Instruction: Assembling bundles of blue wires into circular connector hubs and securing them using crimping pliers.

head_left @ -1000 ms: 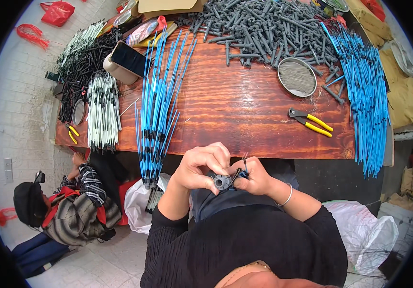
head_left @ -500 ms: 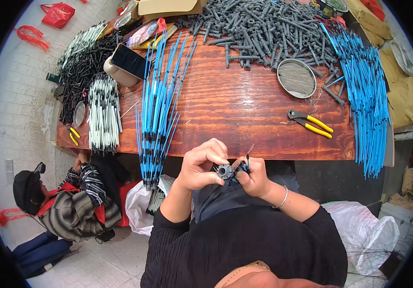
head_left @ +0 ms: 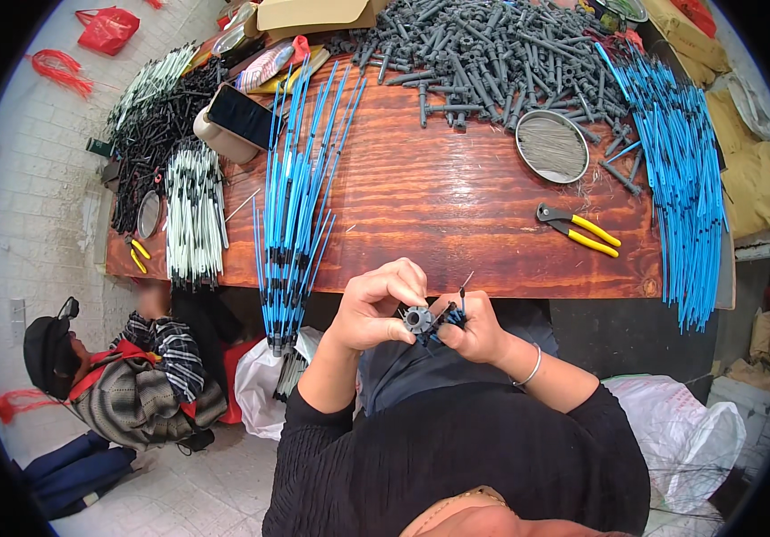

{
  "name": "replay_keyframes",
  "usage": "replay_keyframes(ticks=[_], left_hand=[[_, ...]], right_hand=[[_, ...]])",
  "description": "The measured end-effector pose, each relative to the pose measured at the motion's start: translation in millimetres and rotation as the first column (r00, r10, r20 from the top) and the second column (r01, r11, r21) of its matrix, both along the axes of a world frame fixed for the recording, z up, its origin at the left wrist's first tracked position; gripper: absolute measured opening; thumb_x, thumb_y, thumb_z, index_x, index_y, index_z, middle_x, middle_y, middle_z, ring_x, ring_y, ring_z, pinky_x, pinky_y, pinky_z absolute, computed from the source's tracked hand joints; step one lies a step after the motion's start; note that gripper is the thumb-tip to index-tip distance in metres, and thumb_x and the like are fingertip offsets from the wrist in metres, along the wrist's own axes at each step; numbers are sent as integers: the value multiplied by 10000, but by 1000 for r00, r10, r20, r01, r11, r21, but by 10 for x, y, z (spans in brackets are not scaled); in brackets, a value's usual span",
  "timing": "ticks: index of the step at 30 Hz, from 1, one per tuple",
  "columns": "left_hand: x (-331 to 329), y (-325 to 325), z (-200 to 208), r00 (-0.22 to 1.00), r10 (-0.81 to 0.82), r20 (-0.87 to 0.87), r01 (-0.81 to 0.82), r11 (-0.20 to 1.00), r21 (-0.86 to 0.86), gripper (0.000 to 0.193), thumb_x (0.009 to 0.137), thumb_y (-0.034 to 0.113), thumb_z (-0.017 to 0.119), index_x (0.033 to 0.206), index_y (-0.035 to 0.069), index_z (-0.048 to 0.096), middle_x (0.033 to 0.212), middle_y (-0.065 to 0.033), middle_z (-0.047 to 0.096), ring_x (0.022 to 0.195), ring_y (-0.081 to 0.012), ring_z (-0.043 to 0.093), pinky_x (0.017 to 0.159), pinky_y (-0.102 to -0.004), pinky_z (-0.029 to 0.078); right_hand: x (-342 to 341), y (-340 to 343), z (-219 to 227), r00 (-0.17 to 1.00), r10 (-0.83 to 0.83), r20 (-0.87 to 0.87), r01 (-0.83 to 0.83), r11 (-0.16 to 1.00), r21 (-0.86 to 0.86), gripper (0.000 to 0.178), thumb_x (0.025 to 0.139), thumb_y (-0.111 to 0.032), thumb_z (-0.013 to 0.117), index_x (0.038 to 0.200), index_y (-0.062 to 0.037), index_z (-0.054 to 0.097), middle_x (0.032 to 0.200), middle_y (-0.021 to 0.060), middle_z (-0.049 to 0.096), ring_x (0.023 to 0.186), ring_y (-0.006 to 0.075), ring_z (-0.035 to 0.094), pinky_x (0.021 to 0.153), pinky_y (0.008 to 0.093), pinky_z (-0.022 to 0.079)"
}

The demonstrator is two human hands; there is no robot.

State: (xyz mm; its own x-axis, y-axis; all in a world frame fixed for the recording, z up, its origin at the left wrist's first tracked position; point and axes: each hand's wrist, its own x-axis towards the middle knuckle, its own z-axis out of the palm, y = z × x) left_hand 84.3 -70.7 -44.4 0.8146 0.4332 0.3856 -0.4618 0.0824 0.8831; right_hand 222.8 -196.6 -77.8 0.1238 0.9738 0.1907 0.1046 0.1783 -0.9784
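Note:
Between the thumb and fingers of my left hand (head_left: 374,304) is a grey ribbed plastic tube (head_left: 418,319), its round open end facing up. My right hand (head_left: 474,329) is closed beside it, pinching a dark piece with blue parts (head_left: 450,318). A thin pin-like tip (head_left: 466,285) sticks up from that hand. Both hands are close together in front of the table's near edge, above my lap. How the dark piece meets the tube is hidden by my fingers.
On the wooden table (head_left: 403,206) lie yellow-handled pliers (head_left: 579,230), a round dish of thin pins (head_left: 552,148) and a heap of grey plastic tubes (head_left: 492,54). Bundles of blue rods (head_left: 300,197) and white rods (head_left: 194,215) hang over the edge. A person (head_left: 139,376) sits at left.
My hands stay in nearly the same place. The fingers of my right hand have shifted slightly around the dark piece. The seated person's head and hand have moved a little.

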Motion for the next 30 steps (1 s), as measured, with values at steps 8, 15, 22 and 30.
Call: replay_keyframes(ticks=[8, 15, 22, 30], left_hand=[[57, 126, 46, 987, -153, 41, 152, 988, 37, 389, 574, 257, 843, 810, 11, 654, 764, -63, 587, 772, -203, 507, 681, -340, 399], [24, 30, 124, 944, 150, -295, -138, 989, 62, 348, 626, 157, 821, 869, -20, 646, 776, -78, 619, 761, -192, 576, 687, -311, 461], [32, -325, 178, 659, 709, -252, -450, 639, 624, 283, 721, -48, 689, 996, -56, 624, 833, -78, 649, 711, -106, 604, 651, -224, 487], [-40, -287, 59, 668, 660, -344, -615, 750, 243, 343, 692, -3, 737, 1017, -34, 632, 883, -99, 684, 817, -141, 651, 717, -251, 503]], right_hand=[[60, 41, 46, 974, 208, -92, -212, 977, -37, 487, 814, -496, 595, 811, -10, 636, 589, 69, 544, 523, 143, 502, 510, 295, 417], [80, 67, 20, 988, 63, -144, -77, 993, -94, 421, 850, -429, 594, 790, -13, 627, 590, 48, 548, 541, 113, 493, 523, 286, 416], [-91, 159, -165, 979, -188, -82, 183, 981, -66, 372, 864, -388, 597, 787, -24, 607, 591, 56, 531, 541, 117, 476, 537, 291, 422], [-188, 67, -188, 897, -442, 19, 436, 891, 131, 254, 847, -251, 645, 875, -2, 602, 757, 103, 589, 657, 152, 557, 589, 288, 448]])
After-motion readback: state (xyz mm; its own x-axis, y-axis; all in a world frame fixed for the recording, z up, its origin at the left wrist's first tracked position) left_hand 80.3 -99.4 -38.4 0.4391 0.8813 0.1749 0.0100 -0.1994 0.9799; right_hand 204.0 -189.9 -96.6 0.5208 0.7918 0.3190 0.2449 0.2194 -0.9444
